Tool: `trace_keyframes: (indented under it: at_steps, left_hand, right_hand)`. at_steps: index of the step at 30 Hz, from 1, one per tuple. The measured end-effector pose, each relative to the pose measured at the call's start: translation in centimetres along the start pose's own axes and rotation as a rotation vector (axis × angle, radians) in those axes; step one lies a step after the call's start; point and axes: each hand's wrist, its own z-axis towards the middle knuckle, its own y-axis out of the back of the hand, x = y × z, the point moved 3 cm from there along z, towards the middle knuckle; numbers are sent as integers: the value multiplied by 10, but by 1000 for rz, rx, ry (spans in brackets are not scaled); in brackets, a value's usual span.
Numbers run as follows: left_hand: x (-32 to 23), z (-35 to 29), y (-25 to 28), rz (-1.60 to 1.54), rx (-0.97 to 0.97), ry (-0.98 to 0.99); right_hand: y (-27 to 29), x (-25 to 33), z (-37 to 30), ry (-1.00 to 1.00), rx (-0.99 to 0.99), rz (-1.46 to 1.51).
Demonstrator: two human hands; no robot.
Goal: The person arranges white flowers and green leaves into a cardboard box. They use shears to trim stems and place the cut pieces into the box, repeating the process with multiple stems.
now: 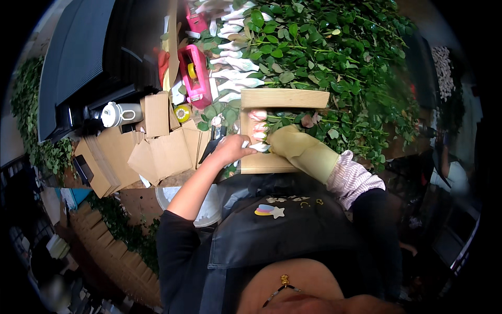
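A row of pale pink roses (258,115) lies on a sheet of corrugated cardboard (247,125), whose far edge stands folded up. Nearest me is a rose bud in a white net sleeve (260,147). My bare left hand (232,149) reaches in from the left, its thumb and fingers closed on the sleeved bud. My right hand (291,142), in a pale yellow rubber glove, closes around the same rose just behind its head. The glove hides the stem and most of its own fingertips.
Leafy rose stems (329,52) cover the table's right side, with several white-sleeved buds (235,74) along their left edge. Leftward are a pink tape dispenser (196,78), a yellow tape roll (182,113), a white cup (121,114), flat cardboard pieces (162,154) and a black ridged stack (78,52).
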Motion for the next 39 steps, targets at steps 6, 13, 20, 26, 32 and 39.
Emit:
trace_keyframes:
  at_steps: [6, 13, 20, 26, 32, 39]
  left_hand:
    - [24, 5, -21, -516, -18, -14]
    - [41, -9, -52, -1612, -271, 218]
    - [124, -167, -37, -979, -197, 329]
    - [130, -216, -51, 630, 368, 611]
    - [29, -49, -16, -363, -438, -19]
    - [21, 19, -22, -128, -394, -177]
  right_hand:
    - [-23, -6, 19, -62, 0, -51]
    - [-16, -1, 22, 1, 132, -192]
    - [-16, 2, 13, -1, 49, -89]
    - [-14, 21, 37, 61, 326, -391]
    - [-26, 17, 54, 111, 342, -452]
    - [-9, 1, 22, 91, 172, -151]
